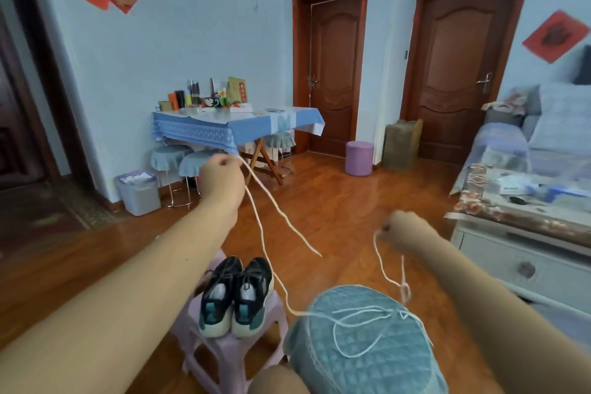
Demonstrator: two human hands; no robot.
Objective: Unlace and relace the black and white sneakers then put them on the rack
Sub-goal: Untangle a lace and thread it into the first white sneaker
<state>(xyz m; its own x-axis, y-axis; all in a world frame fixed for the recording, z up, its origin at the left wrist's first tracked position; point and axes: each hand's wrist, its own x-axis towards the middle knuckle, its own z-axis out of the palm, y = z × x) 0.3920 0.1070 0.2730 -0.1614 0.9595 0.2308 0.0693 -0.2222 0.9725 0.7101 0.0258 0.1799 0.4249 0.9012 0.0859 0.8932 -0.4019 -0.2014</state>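
Note:
Two black and white sneakers [235, 296] with teal heels stand side by side, toes pointing away, on a pale pink plastic stool [220, 349]. My left hand [220, 181] is raised high and pinches a cream shoelace [271, 224] that hangs down in two strands. My right hand [404, 229] is raised lower on the right and pinches another stretch of lace [382, 261]. The rest of the lace lies in loops on a teal quilted stool [361, 349] in front of me. I cannot tell whether this is one lace or two.
A cloth-covered table [236, 126] with bottles and covered stools stands at the back wall. A grey bin [139, 192] is left of it. A purple pouf [358, 158] sits near two brown doors. A sofa and low cabinet [524, 243] are on the right. No rack is in view.

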